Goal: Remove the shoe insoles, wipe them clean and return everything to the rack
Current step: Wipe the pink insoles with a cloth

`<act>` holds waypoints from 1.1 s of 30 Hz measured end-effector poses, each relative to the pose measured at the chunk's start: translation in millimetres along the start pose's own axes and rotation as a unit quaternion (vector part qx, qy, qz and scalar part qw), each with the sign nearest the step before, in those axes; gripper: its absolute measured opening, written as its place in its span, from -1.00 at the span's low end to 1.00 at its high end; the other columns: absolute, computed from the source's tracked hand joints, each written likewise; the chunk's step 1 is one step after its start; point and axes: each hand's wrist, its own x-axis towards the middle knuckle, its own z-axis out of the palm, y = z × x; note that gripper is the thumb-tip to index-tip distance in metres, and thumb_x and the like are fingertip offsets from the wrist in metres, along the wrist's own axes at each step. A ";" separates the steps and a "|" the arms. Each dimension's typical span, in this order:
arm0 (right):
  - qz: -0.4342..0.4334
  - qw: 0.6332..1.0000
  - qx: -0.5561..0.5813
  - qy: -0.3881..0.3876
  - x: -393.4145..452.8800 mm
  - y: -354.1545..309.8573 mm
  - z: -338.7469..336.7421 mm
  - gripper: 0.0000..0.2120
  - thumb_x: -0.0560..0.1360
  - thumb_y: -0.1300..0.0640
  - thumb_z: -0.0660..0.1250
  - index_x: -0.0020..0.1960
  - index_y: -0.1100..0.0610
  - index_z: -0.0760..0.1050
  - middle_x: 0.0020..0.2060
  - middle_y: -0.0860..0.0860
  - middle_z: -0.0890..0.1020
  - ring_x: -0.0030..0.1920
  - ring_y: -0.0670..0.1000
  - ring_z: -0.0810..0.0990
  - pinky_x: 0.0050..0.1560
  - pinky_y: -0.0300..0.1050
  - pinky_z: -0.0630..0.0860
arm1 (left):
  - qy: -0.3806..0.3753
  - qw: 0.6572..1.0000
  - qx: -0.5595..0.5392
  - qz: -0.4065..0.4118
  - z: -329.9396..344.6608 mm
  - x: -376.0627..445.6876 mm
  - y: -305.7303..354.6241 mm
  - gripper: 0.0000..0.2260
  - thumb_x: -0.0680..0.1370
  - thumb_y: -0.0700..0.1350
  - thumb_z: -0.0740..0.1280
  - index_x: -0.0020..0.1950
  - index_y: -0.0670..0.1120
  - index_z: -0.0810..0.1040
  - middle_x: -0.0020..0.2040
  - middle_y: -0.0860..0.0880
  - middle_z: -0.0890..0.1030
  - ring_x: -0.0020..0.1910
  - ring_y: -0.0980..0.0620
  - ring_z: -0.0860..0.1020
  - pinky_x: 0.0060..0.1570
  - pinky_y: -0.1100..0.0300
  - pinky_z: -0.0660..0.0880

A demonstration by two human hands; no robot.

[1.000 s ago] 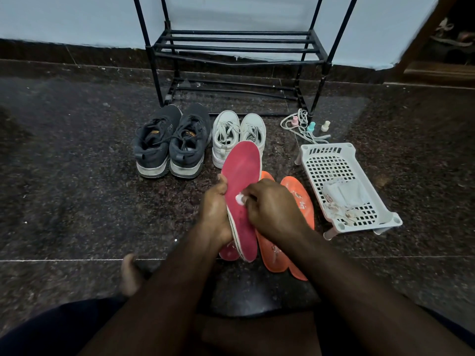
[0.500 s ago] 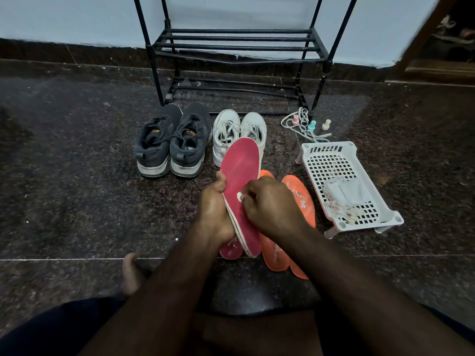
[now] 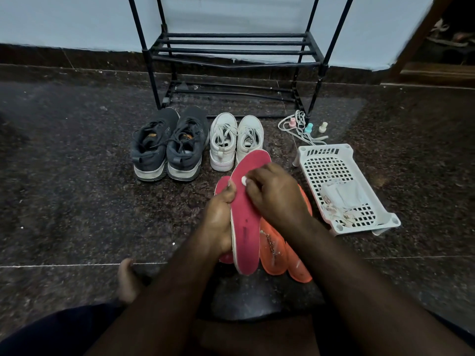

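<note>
At centre frame, the left hand grips a red insole along its left edge, holding it tilted above the floor. The right hand pinches a small white wipe against the insole's upper half. A second red insole and two orange insoles lie just behind. Upper centre: black rack, with dark shoes and white shoes before it. Right of centre: white basket holding cloths.
</note>
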 end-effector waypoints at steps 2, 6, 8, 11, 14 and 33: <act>0.025 0.999 -0.027 0.027 9.0 6.9 -3.0 -0.89 0.48 0.20 0.35 -0.10 0.23 0.62 -0.19 0.14 0.59 -0.17 0.16 0.57 -0.11 -0.02 0.42 | 0.008 1.000 0.027 -0.002 1.0 -0.5 -0.2 -0.57 0.71 0.08 0.06 0.16 -0.21 0.57 -0.11 -0.19 0.72 -0.18 -0.09 0.71 -0.18 0.04 0.67; 0.105 0.994 -0.009 -0.015 16.4 20.7 -14.5 -0.84 0.52 0.19 0.30 0.02 0.16 0.63 -0.05 0.10 0.61 0.01 0.09 0.56 0.06 -0.11 0.38 | 0.019 0.998 0.063 -0.008 2.1 -1.9 -1.2 -0.53 0.71 0.10 0.08 0.34 -0.24 0.51 0.05 -0.24 0.68 -0.04 -0.17 0.67 0.03 -0.09 0.60; 0.070 0.996 0.020 -0.051 7.6 10.7 -13.7 -0.84 0.50 0.23 0.32 0.01 0.15 0.65 -0.06 0.08 0.63 0.02 0.06 0.56 0.11 -0.12 0.41 | 0.009 0.999 0.053 -0.001 1.8 -0.6 -1.3 -0.56 0.71 0.08 0.06 0.27 -0.21 0.54 -0.03 -0.20 0.71 -0.11 -0.11 0.70 -0.06 -0.03 0.64; 0.040 0.996 0.044 -0.063 2.4 -0.3 -9.7 -0.85 0.48 0.23 0.32 -0.01 0.13 0.65 -0.08 0.06 0.65 -0.01 0.05 0.58 0.11 -0.10 0.45 | -0.006 0.999 0.048 -0.002 2.2 -2.4 -1.4 -0.60 0.72 0.06 0.05 0.26 -0.17 0.55 -0.09 -0.16 0.72 -0.15 -0.06 0.71 -0.06 0.00 0.60; 0.146 0.981 0.125 -0.031 11.5 8.4 -15.4 -0.90 0.47 0.18 0.38 -0.02 0.07 0.60 -0.22 -0.06 0.62 -0.18 -0.05 0.59 -0.06 -0.16 0.48 | 0.002 0.998 0.057 0.008 -3.7 0.5 -1.0 -0.55 0.70 0.10 0.09 0.42 -0.18 0.47 0.12 -0.22 0.68 -0.04 -0.14 0.69 -0.14 -0.02 0.64; 0.066 0.949 0.141 -0.272 -28.3 -37.4 -16.2 -0.86 0.39 0.28 0.40 -0.17 0.07 0.64 -0.30 -0.11 0.68 -0.24 -0.13 0.63 -0.13 -0.16 0.56 | 0.085 0.995 -0.002 0.055 -18.5 15.5 20.4 -0.47 0.65 0.22 0.12 0.11 -0.24 0.58 -0.02 -0.26 0.67 -0.01 -0.21 0.62 0.33 -0.17 0.42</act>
